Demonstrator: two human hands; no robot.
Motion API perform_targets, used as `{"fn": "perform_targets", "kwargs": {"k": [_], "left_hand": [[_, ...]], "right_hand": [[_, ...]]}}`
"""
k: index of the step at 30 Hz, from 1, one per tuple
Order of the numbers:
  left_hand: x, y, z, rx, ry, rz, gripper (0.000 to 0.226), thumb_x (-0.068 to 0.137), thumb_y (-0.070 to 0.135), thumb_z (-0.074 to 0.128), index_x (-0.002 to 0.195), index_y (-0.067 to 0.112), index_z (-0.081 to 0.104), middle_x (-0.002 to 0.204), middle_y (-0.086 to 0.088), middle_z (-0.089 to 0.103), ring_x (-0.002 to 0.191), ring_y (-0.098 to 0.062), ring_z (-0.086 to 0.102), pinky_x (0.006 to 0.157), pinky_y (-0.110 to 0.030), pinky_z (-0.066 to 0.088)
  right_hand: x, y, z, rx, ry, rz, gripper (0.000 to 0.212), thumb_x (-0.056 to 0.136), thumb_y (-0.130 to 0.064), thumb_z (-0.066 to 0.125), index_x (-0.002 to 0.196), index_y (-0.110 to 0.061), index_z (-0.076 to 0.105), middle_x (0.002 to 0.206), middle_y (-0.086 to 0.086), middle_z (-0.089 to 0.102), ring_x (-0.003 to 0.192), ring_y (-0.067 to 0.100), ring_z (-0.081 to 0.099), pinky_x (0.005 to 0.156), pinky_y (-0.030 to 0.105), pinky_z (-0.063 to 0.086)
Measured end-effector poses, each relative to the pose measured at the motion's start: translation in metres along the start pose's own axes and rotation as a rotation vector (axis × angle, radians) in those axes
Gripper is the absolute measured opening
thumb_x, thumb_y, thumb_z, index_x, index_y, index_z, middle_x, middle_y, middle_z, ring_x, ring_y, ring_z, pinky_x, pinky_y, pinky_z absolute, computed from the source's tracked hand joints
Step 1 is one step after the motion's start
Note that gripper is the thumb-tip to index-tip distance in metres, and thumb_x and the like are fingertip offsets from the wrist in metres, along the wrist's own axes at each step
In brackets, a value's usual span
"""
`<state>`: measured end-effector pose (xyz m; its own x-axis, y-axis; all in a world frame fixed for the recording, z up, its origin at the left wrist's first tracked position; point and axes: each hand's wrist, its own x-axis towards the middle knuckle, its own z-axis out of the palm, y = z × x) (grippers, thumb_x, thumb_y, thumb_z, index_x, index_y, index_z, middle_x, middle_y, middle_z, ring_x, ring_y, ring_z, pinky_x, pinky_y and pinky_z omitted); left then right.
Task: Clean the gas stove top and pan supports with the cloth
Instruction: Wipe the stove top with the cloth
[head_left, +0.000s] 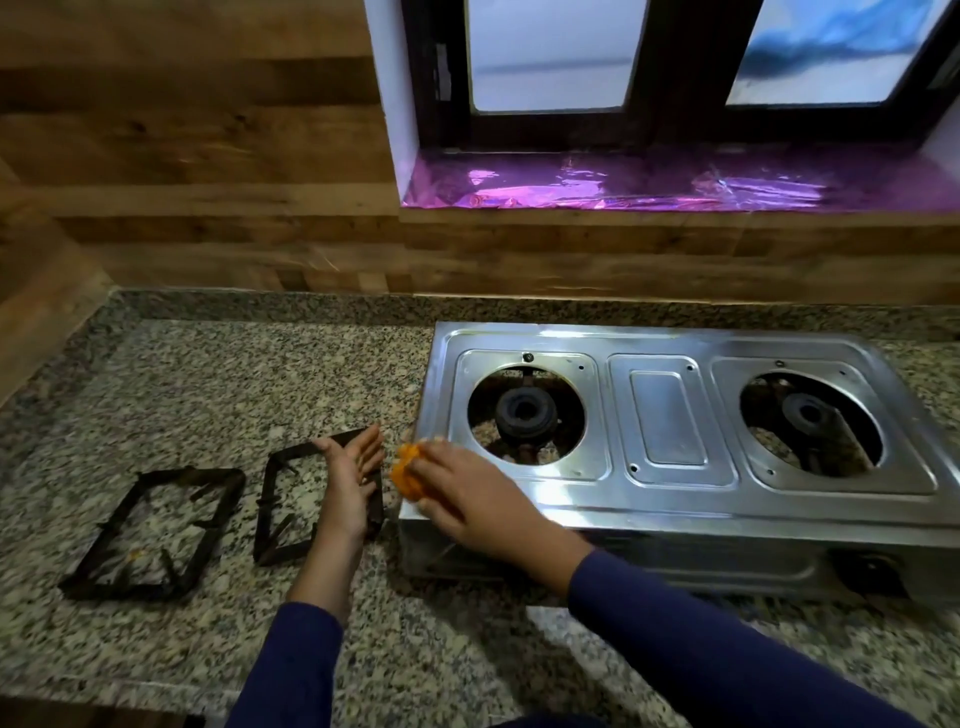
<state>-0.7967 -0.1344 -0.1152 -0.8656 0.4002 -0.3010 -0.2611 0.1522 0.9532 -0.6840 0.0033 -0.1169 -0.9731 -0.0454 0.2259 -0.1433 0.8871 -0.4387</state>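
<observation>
Steel stove: stainless steel two-burner gas stove top (669, 415) sits on the speckled grey granite counter (234, 379), both burner openings uncovered.
Burners: dark round left burner (525, 413) and dark round right burner (808, 415) show in their holes.
Cloth: bunched orange cloth (405, 470) lies on the stove's front-left corner, at its left edge.
Right hand: right hand (467, 499) presses down on the cloth, fingers bent over it and gripping it.
Left hand: left hand (350, 483) is held just beside the stove's left edge, palm turned toward the cloth, fingers straight and together, holding nothing.
Pan supports: far black square metal pan support (187, 475) lies flat on the counter well left of the stove; near black square metal pan support (263, 506) lies between it and the stove, partly under the left hand.
Sleeves: both arms wear dark blue.
</observation>
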Motion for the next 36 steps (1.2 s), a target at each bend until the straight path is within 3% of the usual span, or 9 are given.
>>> {"fn": "perform_targets", "kwargs": {"k": [8,13,18,21,23,26,28,33,36], "left_hand": [[-0.008,0.006,0.032,0.008,-0.078,0.018,0.086,0.088,0.07,0.0,0.135,0.022,0.054,0.136,-0.003,0.057,0.125,-0.02,0.052,0.103,-0.038,0.039],[-0.008,-0.007,0.038,0.021,-0.071,0.03,0.096,0.064,0.1,0.017,0.13,0.042,0.056,0.142,-0.004,0.054,0.129,-0.026,0.052,0.108,-0.051,0.04],[-0.017,-0.017,0.045,0.135,-0.062,0.117,0.077,0.071,0.094,0.009,0.127,0.057,0.048,0.153,0.01,0.04,0.141,-0.016,0.037,0.117,-0.05,0.028],[-0.004,-0.032,0.04,0.095,-0.068,0.075,0.073,0.066,0.099,0.011,0.12,0.068,0.049,0.152,0.01,0.043,0.141,-0.019,0.039,0.116,-0.052,0.029],[-0.007,-0.023,0.044,0.06,-0.044,0.03,0.083,0.067,0.098,0.012,0.126,0.056,0.052,0.147,0.003,0.049,0.135,-0.023,0.046,0.112,-0.051,0.035],[-0.029,0.003,0.059,0.031,0.011,0.041,0.071,0.094,0.066,0.0,0.131,0.029,0.048,0.127,0.002,0.059,0.116,-0.017,0.056,0.09,-0.025,0.048],[-0.037,0.006,0.063,0.015,0.047,0.038,0.076,0.094,0.063,0.0,0.141,0.022,0.044,0.13,0.002,0.055,0.118,-0.014,0.05,0.085,-0.017,0.045],[-0.056,-0.007,0.076,0.444,0.168,0.236,0.089,0.086,0.08,0.007,0.147,0.025,0.042,0.152,-0.001,0.041,0.143,-0.021,0.033,0.115,-0.048,0.03],[-0.067,-0.014,0.107,0.675,0.203,0.38,0.079,0.093,0.069,0.012,0.149,0.021,0.038,0.159,0.004,0.028,0.148,-0.012,0.016,0.121,-0.045,0.016]], "right_hand": [[-0.048,0.005,-0.021,0.092,-0.137,-0.123,0.051,0.083,-0.01,0.063,0.133,-0.008,0.056,0.14,0.014,0.051,0.124,0.032,0.051,0.101,0.04,0.044],[-0.109,0.044,-0.055,0.117,-0.029,0.073,0.046,0.09,-0.018,0.058,0.136,-0.014,0.056,0.145,0.005,0.05,0.131,0.02,0.051,0.105,0.036,0.043],[-0.145,0.06,-0.067,0.091,0.17,0.37,0.043,0.091,-0.031,0.058,0.133,-0.025,0.058,0.142,-0.006,0.052,0.127,0.01,0.051,0.105,0.029,0.043],[-0.117,0.047,-0.052,0.056,0.13,0.31,0.046,0.093,-0.035,0.052,0.135,-0.017,0.056,0.144,0.003,0.051,0.13,0.019,0.048,0.11,0.021,0.033],[-0.084,0.035,-0.035,0.037,0.074,0.225,0.05,0.094,-0.037,0.049,0.138,-0.012,0.052,0.145,0.01,0.049,0.133,0.027,0.045,0.112,0.034,0.035],[-0.036,0.016,-0.01,-0.028,0.033,0.097,0.046,0.09,-0.03,0.055,0.129,-0.004,0.052,0.134,0.019,0.051,0.121,0.035,0.048,0.104,0.046,0.04],[-0.022,0.01,-0.004,-0.064,0.027,0.076,0.044,0.089,-0.028,0.055,0.125,-0.003,0.053,0.132,0.02,0.052,0.121,0.036,0.047,0.101,0.049,0.04],[-0.066,0.031,-0.021,-0.075,0.069,0.148,0.046,0.089,-0.03,0.051,0.13,-0.011,0.052,0.138,0.013,0.052,0.129,0.032,0.045,0.109,0.046,0.036],[-0.115,0.063,-0.049,-0.016,0.134,0.245,0.049,0.087,-0.03,0.05,0.132,-0.012,0.056,0.137,0.012,0.055,0.124,0.03,0.051,0.105,0.042,0.042]]}}
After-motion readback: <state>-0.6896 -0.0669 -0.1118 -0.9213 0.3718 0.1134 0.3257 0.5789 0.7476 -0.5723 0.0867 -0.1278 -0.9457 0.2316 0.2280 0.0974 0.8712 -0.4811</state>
